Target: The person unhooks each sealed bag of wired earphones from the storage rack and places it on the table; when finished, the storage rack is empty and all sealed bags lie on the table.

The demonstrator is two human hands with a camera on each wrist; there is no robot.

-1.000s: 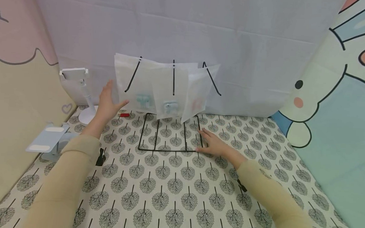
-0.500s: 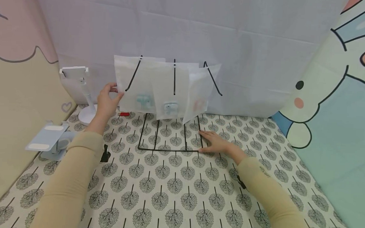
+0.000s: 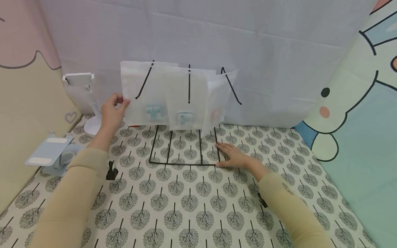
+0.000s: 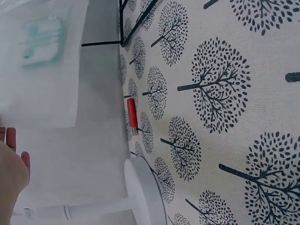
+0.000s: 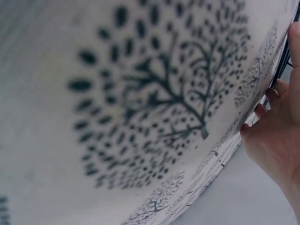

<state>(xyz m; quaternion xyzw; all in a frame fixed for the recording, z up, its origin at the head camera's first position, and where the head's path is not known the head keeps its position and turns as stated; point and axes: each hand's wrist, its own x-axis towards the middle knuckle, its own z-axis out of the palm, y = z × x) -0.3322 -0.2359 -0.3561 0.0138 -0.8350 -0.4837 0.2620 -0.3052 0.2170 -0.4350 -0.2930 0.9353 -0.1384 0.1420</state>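
Note:
Three translucent white bags hang from the hooks of a black wire rack (image 3: 177, 163). My left hand (image 3: 111, 113) pinches the left edge of the leftmost bag (image 3: 140, 85) between thumb and fingers. A teal item shows blurrily through this bag (image 4: 42, 42) in the left wrist view, where most of my left hand's fingers are cut off. Beside it hang the middle bag (image 3: 188, 89) and the right bag (image 3: 215, 102), turned at an angle. With fingers spread, my right hand (image 3: 233, 156) rests at the right side of the rack's base, fingertips at the wire.
A white phone stand (image 3: 92, 125) stands at the back left, with a blue-grey folding stand (image 3: 53, 151) nearer. A small red object (image 4: 131, 112) lies behind the left bag. Black clip-like pieces (image 3: 111, 171) are near both forearms. A white cloth backs the tree-print tablecloth (image 3: 189, 204).
My left hand has moved from spread beside the leftmost bag to pinching its edge, and the bag has shifted slightly left. My right hand stays at the rack's base.

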